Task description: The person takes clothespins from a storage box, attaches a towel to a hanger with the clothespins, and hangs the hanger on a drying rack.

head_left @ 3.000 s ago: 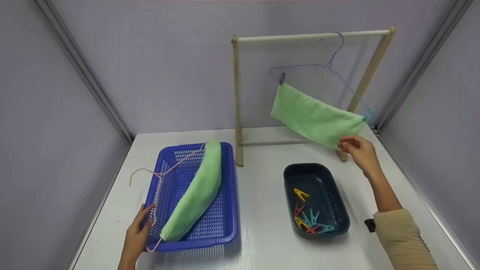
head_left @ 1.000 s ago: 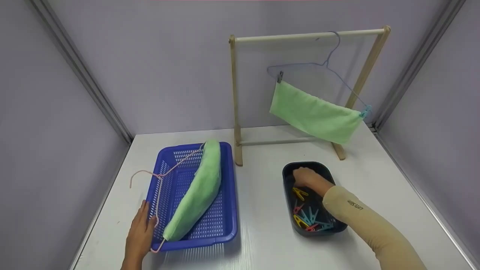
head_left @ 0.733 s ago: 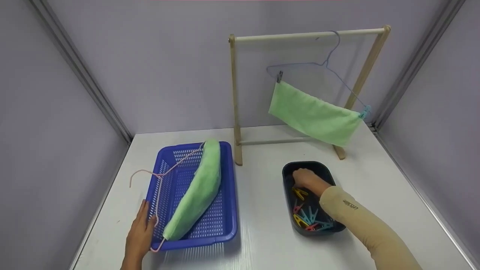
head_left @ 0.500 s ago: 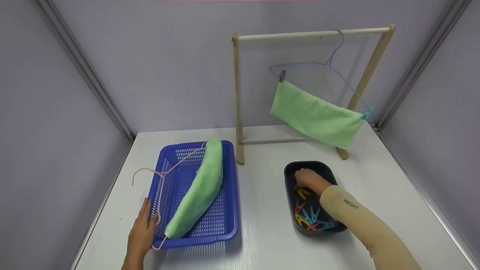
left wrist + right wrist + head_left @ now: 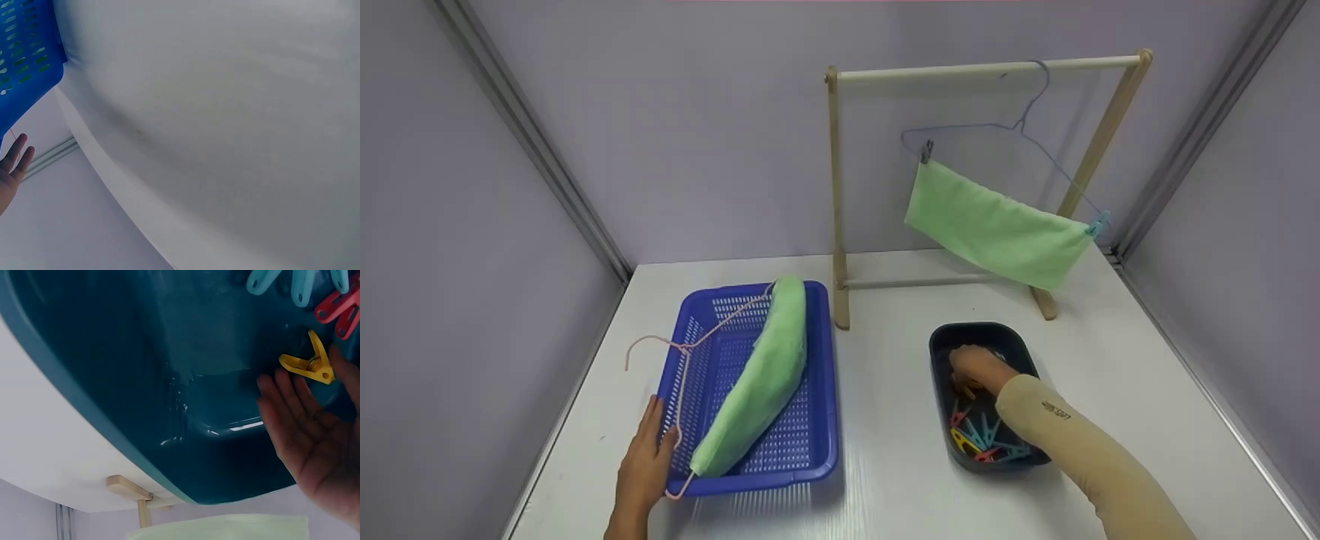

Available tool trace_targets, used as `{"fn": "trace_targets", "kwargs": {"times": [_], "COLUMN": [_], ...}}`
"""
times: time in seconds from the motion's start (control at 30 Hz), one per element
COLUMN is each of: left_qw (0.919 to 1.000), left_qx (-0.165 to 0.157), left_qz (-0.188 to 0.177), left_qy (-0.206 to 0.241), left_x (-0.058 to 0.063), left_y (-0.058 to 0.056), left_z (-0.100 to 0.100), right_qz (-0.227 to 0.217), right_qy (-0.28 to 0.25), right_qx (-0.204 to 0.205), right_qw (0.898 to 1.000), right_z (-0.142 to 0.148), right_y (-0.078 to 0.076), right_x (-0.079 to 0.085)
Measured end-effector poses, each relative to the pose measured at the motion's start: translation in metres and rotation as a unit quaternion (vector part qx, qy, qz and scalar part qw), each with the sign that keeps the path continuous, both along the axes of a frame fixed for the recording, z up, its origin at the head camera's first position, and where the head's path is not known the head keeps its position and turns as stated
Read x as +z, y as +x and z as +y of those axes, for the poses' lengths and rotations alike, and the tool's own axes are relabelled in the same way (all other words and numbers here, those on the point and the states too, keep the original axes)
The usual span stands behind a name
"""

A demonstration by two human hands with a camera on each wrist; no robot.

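My left hand [image 5: 641, 469] lies along the left rim of the blue basket [image 5: 831, 420], fingers straight, thumb near a pink hanger [image 5: 727, 319]. A rolled green cloth [image 5: 757, 382] sits on that hanger, in the basket. In the left wrist view only some fingers of the left hand [image 5: 12, 169] show, beside the basket's edge. Down inside the dark bin [image 5: 936, 367], my right hand [image 5: 979, 367] has its fingertips and thumb around a yellow clothespin [image 5: 315, 363]. The right wrist view shows this pin between the fingers of the right hand [image 5: 315, 433].
A wooden rack [image 5: 838, 187] stands behind, carrying a purple hanger [image 5: 975, 126]. From it a green cloth [image 5: 997, 221] hangs aslant, held by a dark clothespin [image 5: 926, 151] and a blue one. Several more clothespins [image 5: 982, 435] lie at the bin's near end.
My right hand has left the hanging cloth, come down into the bin and shifted slightly nearer, onto the yellow clothespin. The left hand's fingers have straightened along the basket rim.
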State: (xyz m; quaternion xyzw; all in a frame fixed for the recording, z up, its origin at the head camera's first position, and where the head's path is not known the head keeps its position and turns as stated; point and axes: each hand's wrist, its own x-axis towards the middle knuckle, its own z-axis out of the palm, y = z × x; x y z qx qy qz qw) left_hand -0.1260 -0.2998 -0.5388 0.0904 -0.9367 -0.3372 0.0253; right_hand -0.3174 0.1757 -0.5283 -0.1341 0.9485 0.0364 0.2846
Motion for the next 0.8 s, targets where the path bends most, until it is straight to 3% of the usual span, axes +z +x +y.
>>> {"fn": "trace_targets", "kwargs": {"times": [0.1, 0.33, 0.8], "left_qw": [1.0, 0.9999, 0.9999], "left_qx": [-0.004, 0.0, 0.004], "left_qz": [0.006, -0.013, -0.013], "left_qy": [-0.003, -0.001, 0.005], "left_x": [0.0, 0.0, 0.001], "left_y": [0.0, -0.001, 0.0], "left_z": [0.0, -0.001, 0.0], "right_qz": [-0.016, -0.005, -0.005], "right_qy": [0.017, -0.01, -0.053], "right_qx": [0.002, 0.012, 0.005], "right_qw": [1.0, 1.0, 0.999], "right_z": [0.0, 0.007, 0.021], "right_y": [-0.001, -0.003, -0.006], "right_x": [0.0, 0.005, 0.035]}}
